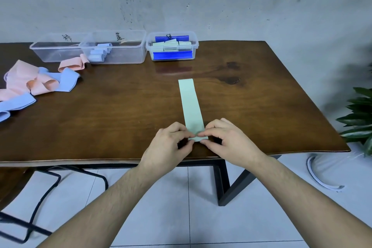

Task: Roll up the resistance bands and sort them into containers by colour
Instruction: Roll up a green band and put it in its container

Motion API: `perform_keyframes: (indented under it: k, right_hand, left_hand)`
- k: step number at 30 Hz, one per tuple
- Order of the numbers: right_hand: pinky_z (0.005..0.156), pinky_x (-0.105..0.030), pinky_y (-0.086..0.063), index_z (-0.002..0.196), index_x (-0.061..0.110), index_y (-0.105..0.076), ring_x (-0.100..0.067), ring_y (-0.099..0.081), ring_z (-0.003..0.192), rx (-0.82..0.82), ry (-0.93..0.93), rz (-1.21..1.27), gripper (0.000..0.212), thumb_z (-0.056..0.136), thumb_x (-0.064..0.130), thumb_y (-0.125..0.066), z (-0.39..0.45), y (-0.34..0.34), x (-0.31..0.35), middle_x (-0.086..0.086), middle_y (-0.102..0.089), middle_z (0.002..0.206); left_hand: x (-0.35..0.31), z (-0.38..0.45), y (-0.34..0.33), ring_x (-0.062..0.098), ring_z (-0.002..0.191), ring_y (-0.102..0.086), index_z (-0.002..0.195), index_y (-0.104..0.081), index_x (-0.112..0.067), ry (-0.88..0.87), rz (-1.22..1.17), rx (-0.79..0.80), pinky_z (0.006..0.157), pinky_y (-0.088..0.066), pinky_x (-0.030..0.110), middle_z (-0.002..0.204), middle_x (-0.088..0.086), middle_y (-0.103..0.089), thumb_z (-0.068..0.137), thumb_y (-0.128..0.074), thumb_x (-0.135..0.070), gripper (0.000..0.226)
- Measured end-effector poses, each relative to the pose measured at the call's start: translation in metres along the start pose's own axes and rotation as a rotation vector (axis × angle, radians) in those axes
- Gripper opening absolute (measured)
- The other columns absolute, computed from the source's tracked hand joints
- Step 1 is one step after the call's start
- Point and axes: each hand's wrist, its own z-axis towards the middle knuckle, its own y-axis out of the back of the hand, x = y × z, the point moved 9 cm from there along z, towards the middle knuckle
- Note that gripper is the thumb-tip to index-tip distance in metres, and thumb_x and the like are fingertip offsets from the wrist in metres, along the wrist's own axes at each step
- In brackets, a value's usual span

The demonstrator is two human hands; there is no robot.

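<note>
A pale green resistance band (190, 102) lies flat on the brown table (120, 110), running away from me. My left hand (171, 143) and my right hand (225, 139) both pinch its near end, which is folded over at the table's front edge. Three clear plastic containers stand along the back: the left container (50, 54) holds no bands, the middle container (128, 54) holds rolled light blue bands, and the right container (193, 46) holds rolled green bands. A loose heap of pink and light blue bands (36, 82) lies at the far left.
One pink band (73, 64) leans against the front of the containers. A potted plant (358, 119) stands off the table's right edge. Black chair frames (44, 197) sit under the table at the left. A grey wall runs behind the table.
</note>
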Motion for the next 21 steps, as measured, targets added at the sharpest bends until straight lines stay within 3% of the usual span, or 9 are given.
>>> perform_keyframes:
  k: [4,12,15,19,21]
  right_hand:
    - [0.079,-0.012,-0.04,0.112,0.027,-0.076,-0.007,-0.049,0.094,-0.004,-0.03,0.019,0.02,0.095,0.03,-0.068,0.003,0.001,-0.003,0.02,-0.061,0.099]
    - [0.088,-0.015,-0.042,0.12,0.028,-0.071,-0.006,-0.047,0.101,-0.009,-0.039,-0.018,0.028,0.093,0.034,-0.07,0.006,0.004,-0.001,0.018,-0.058,0.106]
    - [0.086,-0.015,-0.041,0.111,0.029,-0.072,-0.006,-0.049,0.098,0.004,-0.009,-0.022,0.018,0.093,0.031,-0.07,0.006,0.005,0.002,0.019,-0.06,0.104]
    - [0.084,-0.013,-0.04,0.108,0.026,-0.074,-0.005,-0.049,0.095,0.015,-0.036,-0.015,0.014,0.095,0.03,-0.068,0.009,0.003,-0.002,0.019,-0.062,0.102]
    - [0.084,-0.014,-0.039,0.107,0.026,-0.073,-0.004,-0.048,0.095,0.007,-0.045,-0.017,0.014,0.095,0.03,-0.067,0.011,0.002,-0.004,0.019,-0.063,0.101]
  left_hand:
    - [-0.002,0.002,0.001,-0.009,0.078,-0.048,0.108,-0.071,-0.024,-0.008,-0.041,0.019,0.075,-0.037,0.015,0.09,-0.022,-0.053,0.091,-0.069,-0.02,0.018]
    - [-0.01,0.002,0.004,0.009,0.072,-0.056,0.097,-0.07,-0.019,-0.051,0.01,-0.017,0.067,-0.042,0.023,0.095,-0.011,-0.059,0.093,-0.066,-0.018,0.006]
    - [-0.008,0.002,0.004,0.006,0.072,-0.051,0.098,-0.071,-0.019,-0.017,0.017,-0.016,0.069,-0.037,0.021,0.096,-0.012,-0.056,0.093,-0.067,-0.018,0.007]
    - [-0.005,0.004,0.004,0.01,0.08,-0.058,0.104,-0.071,-0.019,0.013,0.007,0.005,0.072,-0.05,0.031,0.099,-0.011,-0.058,0.095,-0.063,-0.022,0.012]
    - [-0.008,0.005,0.008,0.008,0.078,-0.056,0.108,-0.07,-0.019,-0.008,-0.001,-0.002,0.07,-0.049,0.024,0.103,-0.01,-0.058,0.094,-0.065,-0.019,0.014]
